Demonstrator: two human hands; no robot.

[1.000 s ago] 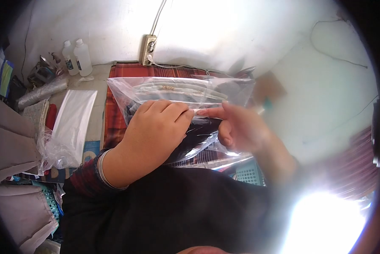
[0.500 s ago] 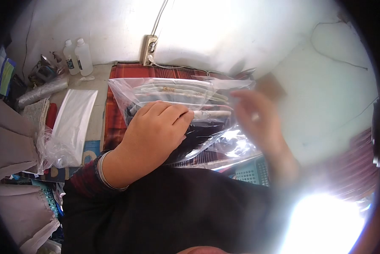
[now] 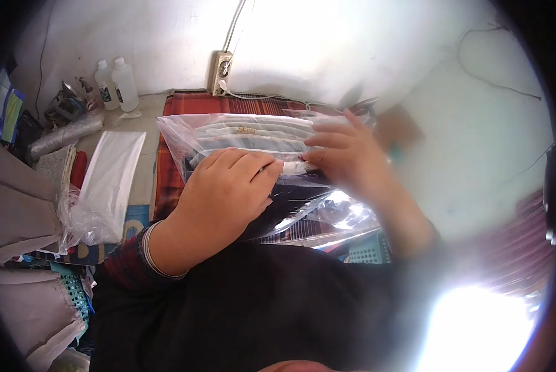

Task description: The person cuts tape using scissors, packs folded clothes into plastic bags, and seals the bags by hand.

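A clear plastic bag (image 3: pixel 182 139) lies on the red plaid cloth (image 3: pixel 166 167), with a stack of folded cloth pieces (image 3: pixel 262 132) in pale and dark colours inside. My left hand (image 3: pixel 225 195) rests on the bag's near left part, its fingers bent close together round the plastic and its thumb mostly hidden. Over the right part of the bag, my right hand (image 3: pixel 349 155) has its fingers stretched apart and pointing left. That hand is slightly blurred, and its fingertips lie on or just above the plastic by the folded pieces.
Two bottles (image 3: pixel 124 87) stand by the wall at the back left, near a power strip (image 3: pixel 221 73) with plugs in it. Flat white plastic sheets (image 3: pixel 114 180) lie left of the cloth. A teal basket (image 3: pixel 371 251) sits at the near right.
My right hand has moved left from the bag's right edge onto its top, and its fingers have spread. My left hand has stayed in place.
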